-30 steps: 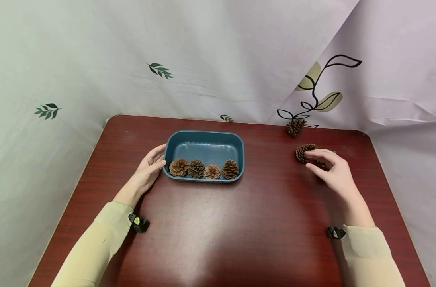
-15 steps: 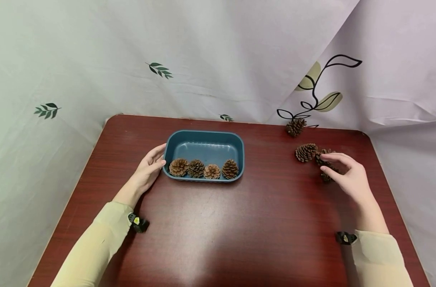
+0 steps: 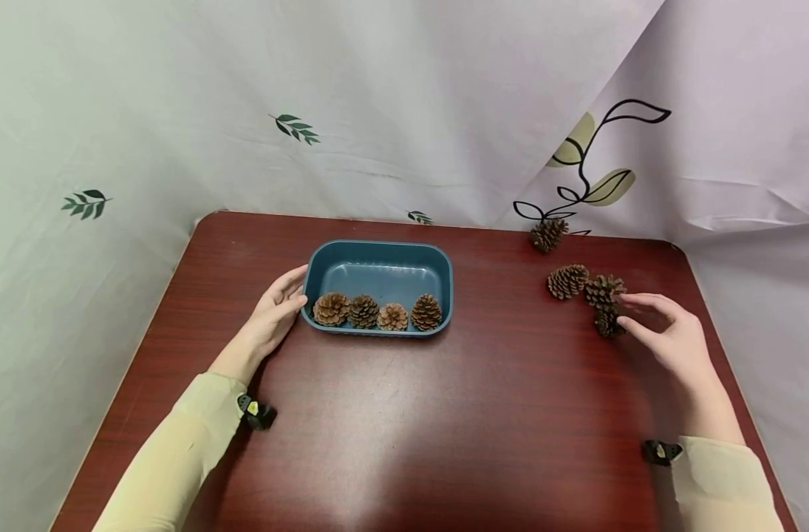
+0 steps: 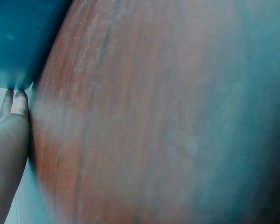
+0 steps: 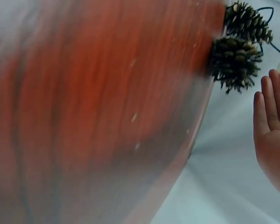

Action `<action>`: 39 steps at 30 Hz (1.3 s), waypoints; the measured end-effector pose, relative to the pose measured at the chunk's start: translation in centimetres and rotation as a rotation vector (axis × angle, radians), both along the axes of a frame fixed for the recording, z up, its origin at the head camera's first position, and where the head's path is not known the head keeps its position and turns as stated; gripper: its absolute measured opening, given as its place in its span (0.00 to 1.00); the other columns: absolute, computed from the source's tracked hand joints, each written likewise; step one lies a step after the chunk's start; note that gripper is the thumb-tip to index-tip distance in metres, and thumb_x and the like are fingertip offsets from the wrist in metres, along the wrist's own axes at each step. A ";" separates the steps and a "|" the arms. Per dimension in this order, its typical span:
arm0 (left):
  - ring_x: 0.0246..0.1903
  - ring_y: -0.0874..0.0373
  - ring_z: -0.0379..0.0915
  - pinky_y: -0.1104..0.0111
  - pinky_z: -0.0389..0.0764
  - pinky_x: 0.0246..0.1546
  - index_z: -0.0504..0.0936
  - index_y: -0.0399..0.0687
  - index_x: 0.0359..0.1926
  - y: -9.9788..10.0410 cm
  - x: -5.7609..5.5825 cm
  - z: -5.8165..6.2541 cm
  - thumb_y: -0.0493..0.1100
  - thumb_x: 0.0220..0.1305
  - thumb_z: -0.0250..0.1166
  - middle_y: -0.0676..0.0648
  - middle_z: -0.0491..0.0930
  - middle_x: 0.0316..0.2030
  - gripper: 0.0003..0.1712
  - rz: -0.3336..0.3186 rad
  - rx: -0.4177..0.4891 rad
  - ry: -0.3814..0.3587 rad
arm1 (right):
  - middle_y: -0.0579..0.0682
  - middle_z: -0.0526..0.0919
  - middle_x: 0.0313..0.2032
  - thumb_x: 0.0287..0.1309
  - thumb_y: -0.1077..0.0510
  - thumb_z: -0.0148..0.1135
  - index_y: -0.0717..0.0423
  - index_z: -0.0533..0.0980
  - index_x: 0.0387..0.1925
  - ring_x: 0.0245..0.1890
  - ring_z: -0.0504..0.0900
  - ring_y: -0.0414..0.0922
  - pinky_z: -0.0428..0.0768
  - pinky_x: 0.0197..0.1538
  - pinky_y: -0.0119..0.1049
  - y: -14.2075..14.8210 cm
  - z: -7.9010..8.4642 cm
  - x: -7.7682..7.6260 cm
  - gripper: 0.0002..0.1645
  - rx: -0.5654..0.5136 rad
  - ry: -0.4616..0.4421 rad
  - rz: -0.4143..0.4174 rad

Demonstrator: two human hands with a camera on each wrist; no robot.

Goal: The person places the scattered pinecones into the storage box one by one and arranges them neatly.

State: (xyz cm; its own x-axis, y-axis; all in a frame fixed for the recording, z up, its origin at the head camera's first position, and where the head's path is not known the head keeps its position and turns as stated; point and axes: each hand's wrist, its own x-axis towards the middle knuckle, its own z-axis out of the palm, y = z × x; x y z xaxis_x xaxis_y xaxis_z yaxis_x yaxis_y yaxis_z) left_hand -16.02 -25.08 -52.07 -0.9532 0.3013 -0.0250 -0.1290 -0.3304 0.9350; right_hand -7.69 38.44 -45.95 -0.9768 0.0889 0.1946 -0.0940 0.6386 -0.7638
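Note:
My left hand [image 3: 274, 314] rests against the left end of a blue plastic box [image 3: 377, 332], thumb tip at its rim and fingers along the outer wall. In the left wrist view the fingers [image 4: 19, 103] lie fairly straight against the box [image 4: 23, 37]. Several brown pine cones line the near side inside it, among them one at the right end [image 3: 426, 313]. My right hand [image 3: 677, 343] is beside two pine cones on the table, the upper [image 3: 602, 290] and the lower [image 3: 606, 323], its thumb and fingers apart. In the right wrist view its fingers extend near a pine cone [image 5: 235, 63].
Left of the right hand lies another pine cone [image 3: 567, 281]. One more pine cone [image 3: 549, 235] sits at the back edge of the dark red table [image 3: 377, 428]. A pale curtain [image 3: 391, 111] with leaf prints hangs behind the table and along its sides.
My right hand has moved to the right and slightly nearer, uncovering the two pine cones beneath it. The left hand, the box and the pine cones have stayed put.

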 end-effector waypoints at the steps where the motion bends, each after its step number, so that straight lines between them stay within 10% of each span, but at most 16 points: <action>1: 0.66 0.68 0.74 0.78 0.75 0.64 0.70 0.52 0.74 0.0 0.0 0.0 0.26 0.77 0.54 0.60 0.79 0.65 0.30 0.001 0.002 0.001 | 0.16 0.83 0.48 0.60 0.73 0.73 0.69 0.82 0.59 0.48 0.80 0.16 0.73 0.48 0.10 0.3 -0.1 0.1 0.24 -0.005 -0.003 -0.002; 39: 0.65 0.68 0.74 0.78 0.76 0.63 0.74 0.56 0.71 0.0 0.0 -0.1 0.25 0.77 0.54 0.59 0.80 0.65 0.30 0.013 0.016 -0.002 | 0.07 0.75 0.43 0.65 0.60 0.74 0.58 0.79 0.65 0.45 0.73 0.07 0.73 0.44 0.09 3.6 -1.9 0.4 0.28 0.045 -0.280 0.066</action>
State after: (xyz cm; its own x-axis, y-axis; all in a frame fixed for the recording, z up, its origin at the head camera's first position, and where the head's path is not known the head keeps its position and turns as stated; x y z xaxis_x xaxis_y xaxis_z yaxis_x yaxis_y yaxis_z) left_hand -16.02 -25.07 -52.15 -0.9571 0.2890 -0.0223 -0.1263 -0.3467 0.9294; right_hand -7.29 41.99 -47.80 -0.9965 0.0204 -0.0813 0.0738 0.6718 -0.7371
